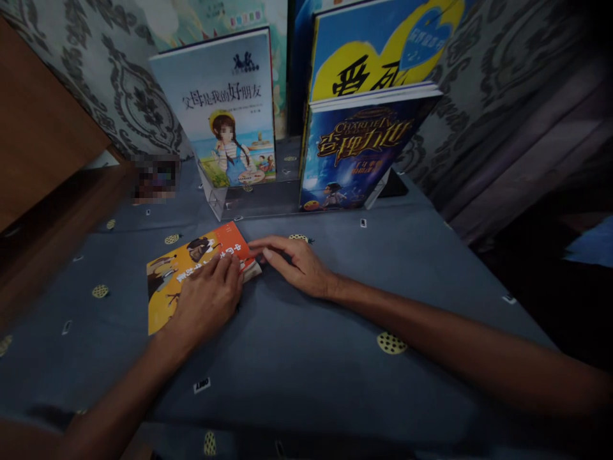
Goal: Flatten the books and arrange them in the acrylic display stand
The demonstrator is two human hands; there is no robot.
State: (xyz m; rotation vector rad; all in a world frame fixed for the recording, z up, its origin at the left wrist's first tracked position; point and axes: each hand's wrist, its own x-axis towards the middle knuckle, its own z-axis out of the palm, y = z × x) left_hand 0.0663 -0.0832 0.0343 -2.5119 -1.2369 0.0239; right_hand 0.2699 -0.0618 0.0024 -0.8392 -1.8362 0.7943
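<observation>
One book (189, 259) lies nearer the worktop's (292, 358) left edge than its right, the left grip (208, 294) spread loosely on its cover, the right grip (297, 263) at its edge, closure unclear: apparently steadying, the next move calling for a fingertip beneath the cover.

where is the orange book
The orange book lies left of centre in the head view on the cloth, partly under the left hand, with the right hand at its edge.
</observation>
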